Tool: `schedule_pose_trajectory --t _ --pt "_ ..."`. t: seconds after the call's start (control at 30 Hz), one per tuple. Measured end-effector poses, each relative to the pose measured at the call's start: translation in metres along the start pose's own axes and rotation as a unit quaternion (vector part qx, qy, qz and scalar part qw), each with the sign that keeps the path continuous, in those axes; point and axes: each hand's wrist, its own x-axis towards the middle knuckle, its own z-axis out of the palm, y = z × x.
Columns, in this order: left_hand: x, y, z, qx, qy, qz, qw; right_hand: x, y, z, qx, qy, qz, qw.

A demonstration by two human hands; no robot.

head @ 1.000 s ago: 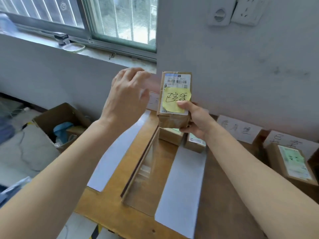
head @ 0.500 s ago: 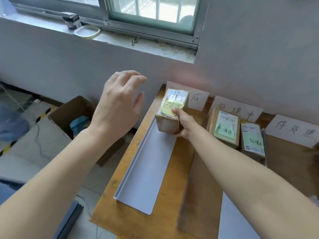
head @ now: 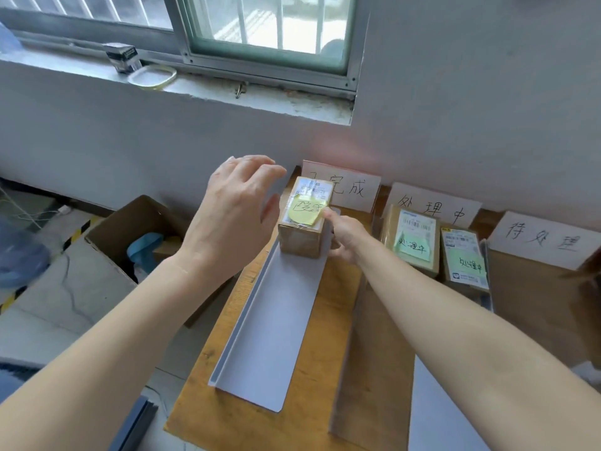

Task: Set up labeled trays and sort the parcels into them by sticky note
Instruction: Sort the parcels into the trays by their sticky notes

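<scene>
Cardboard parcel [head: 300,229] with a yellow sticky note [head: 305,212] on top sits at the far end of the grey tray [head: 270,320], just before a white label card [head: 353,190]. My right hand [head: 344,237] grips its right side, thumb by the note. My left hand [head: 234,216] hovers just left of it, fingers loose, holding nothing. From the parcel, open tray floor stretches toward me. The tray's raised left wall runs close along the bench [head: 335,320] edge.
</scene>
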Motion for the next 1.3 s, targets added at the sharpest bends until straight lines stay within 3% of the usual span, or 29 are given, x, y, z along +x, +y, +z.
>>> schedule_pose_trajectory --t 0.2,0.3,0.4,0.53,0.63,0.83,1.13,1.3 --pt "0.010 0.038 0.001 -0.013 0.012 0.021 1.000 -0.032 -0.018 -0.033 -0.102 0.022 -0.088 0.991" --pt "0.013 0.056 0.001 -0.021 0.014 0.026 0.999 -0.061 -0.029 -0.039 -0.209 0.048 -0.184 0.959" --pt "0.020 0.075 0.002 -0.031 0.026 0.045 0.998 -0.096 -0.047 -0.050 -0.323 0.098 -0.294 0.894" --pt "0.040 0.119 0.006 -0.074 0.050 0.090 0.992 -0.164 -0.067 -0.086 -0.475 0.170 -0.383 0.774" --pt "0.054 0.172 0.008 -0.115 0.057 0.131 0.983 -0.217 -0.072 -0.132 -0.547 0.255 -0.402 0.689" --pt "0.055 0.309 0.020 -0.169 0.086 0.214 0.958 -0.322 -0.057 -0.257 -0.599 0.400 -0.383 0.579" --pt "0.010 0.583 0.060 -0.235 0.069 0.286 0.926 -0.443 0.016 -0.494 -0.567 0.518 -0.325 0.551" --pt "0.004 0.661 0.079 -0.251 0.032 0.315 0.915 -0.488 0.037 -0.578 -0.530 0.552 -0.302 0.569"
